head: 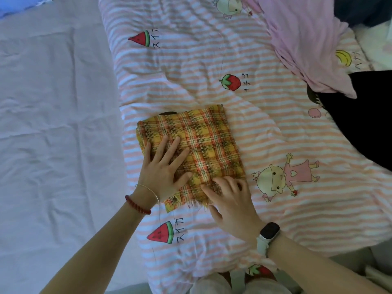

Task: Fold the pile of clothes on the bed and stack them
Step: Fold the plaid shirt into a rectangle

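A yellow plaid cloth [203,136] lies folded into a rough square on the pink-striped quilt [212,60], frayed edge toward me. My left hand [163,168] presses flat on its left part, fingers spread and straight. My right hand [231,200] rests on the cloth's near right corner, its fingertips bent down onto the fabric near the frayed edge. A pink garment [305,41] lies crumpled at the upper right, with a black garment [364,122] beside it at the right edge.
Left of the quilt stretches a plain lilac sheet [53,124]. Something blue [17,5] shows at the top left corner. Dark fabric [360,11] sits at the top right. The bed's near edge is by my knees [239,281].
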### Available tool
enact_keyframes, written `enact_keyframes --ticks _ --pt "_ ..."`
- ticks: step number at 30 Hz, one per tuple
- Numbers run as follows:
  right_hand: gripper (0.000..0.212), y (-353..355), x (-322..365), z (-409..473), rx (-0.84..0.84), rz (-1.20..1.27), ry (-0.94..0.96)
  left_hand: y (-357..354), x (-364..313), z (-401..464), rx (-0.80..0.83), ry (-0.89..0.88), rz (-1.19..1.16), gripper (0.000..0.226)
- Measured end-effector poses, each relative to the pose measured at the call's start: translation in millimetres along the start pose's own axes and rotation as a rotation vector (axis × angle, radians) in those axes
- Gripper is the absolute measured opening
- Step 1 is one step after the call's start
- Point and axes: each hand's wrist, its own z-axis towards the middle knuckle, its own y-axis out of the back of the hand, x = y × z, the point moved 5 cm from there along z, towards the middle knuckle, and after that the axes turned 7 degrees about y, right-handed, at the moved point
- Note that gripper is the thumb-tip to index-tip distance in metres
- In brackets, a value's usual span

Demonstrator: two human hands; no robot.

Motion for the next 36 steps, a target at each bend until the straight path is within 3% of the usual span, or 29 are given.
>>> enact_keyframes --ticks 2,5,8,11,13,16,19,21,23,25,26,28,30,36 --pt "0.034 -12 8 -13 0.116 -0.015 0.072 -17 11 -1 0.113 0.056 0.093 0.081" --pt "0.018 -17 11 -38 0.184 0.088 0.169 -28 19 3 0.14 0.062 0.13 0.088" --pt "0.017 4 -6 -43 -0.016 0.215 0.146 -29 23 0 0.136 0.024 0.107 0.095" --pt "0.03 19 -18 -13 -0.184 0.164 0.112 -31 25 -8 0.11 0.025 0.085 0.093" --pt "0.041 12 -18 13 -0.094 0.059 0.074 -37 27 -13 0.13 0.055 0.08 0.097" --pt "0.049 -13 -21 17 0.183 -0.115 0.091 -43 32 -18 0.18 0.072 0.087 0.103" --pt "0.049 -22 -32 -11 0.292 -0.077 0.089 -46 37 -22 0.228 0.078 0.113 0.105" --pt "0.045 -17 -38 -24 0.235 0.023 0.026 -39 35 -25 0.201 0.078 -0.022 0.104" --pt "0.041 -4 -48 -24 0.082 0.182 -0.123 -22 31 -27 0.024 0.158 -0.415 0.099" --pt "0.034 3 -67 -10 -0.066 0.382 -0.364 -13 42 -27 -0.207 0.459 -0.798 0.086" --pt "0.035 2 -77 1 -0.102 0.504 -0.493 -16 50 -28 -0.245 0.661 -0.953 0.081" --pt "0.043 -5 -92 25 -0.102 0.705 -0.688 -33 54 -24 -0.114 0.969 -1.191 0.067" --pt "0.051 -14 -99 48 -0.066 0.798 -0.749 -40 56 -16 0.013 1.034 -1.199 0.05" --pt "0.046 -33 -106 74 -0.007 0.968 -0.87 -42 57 6 0.076 0.998 -1.147 0.026"
